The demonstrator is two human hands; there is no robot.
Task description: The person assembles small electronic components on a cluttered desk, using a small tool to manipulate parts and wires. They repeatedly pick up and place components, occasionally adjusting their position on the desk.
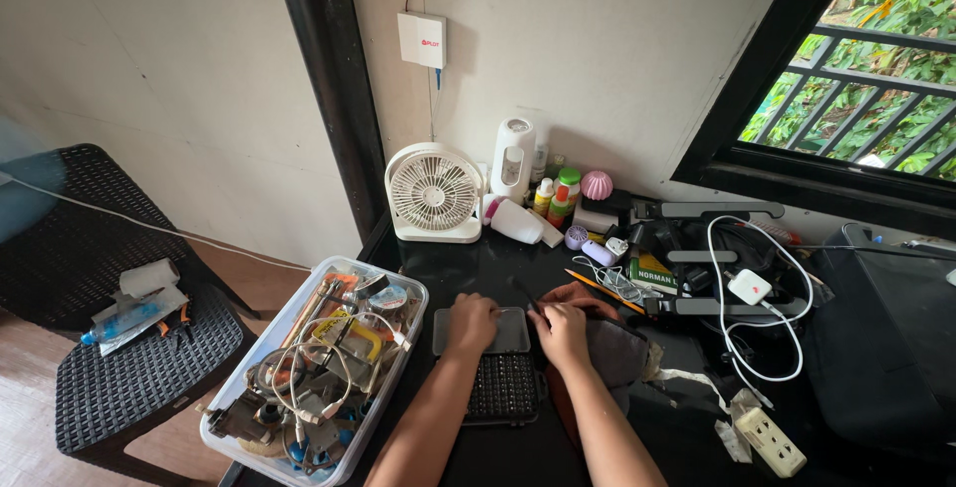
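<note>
Studded black bit case (504,387) beneath left hand (470,324), clear lid (513,333).

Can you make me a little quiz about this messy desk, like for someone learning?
1. True or false: the left hand rests on the clear lid.
2. What stands nearest the wall: A the white fan, B the bit case, C the tool tub?
3. Fill in: the right hand pinches a thin dark ____.

Key: 1 true; 2 A; 3 tool.
</note>
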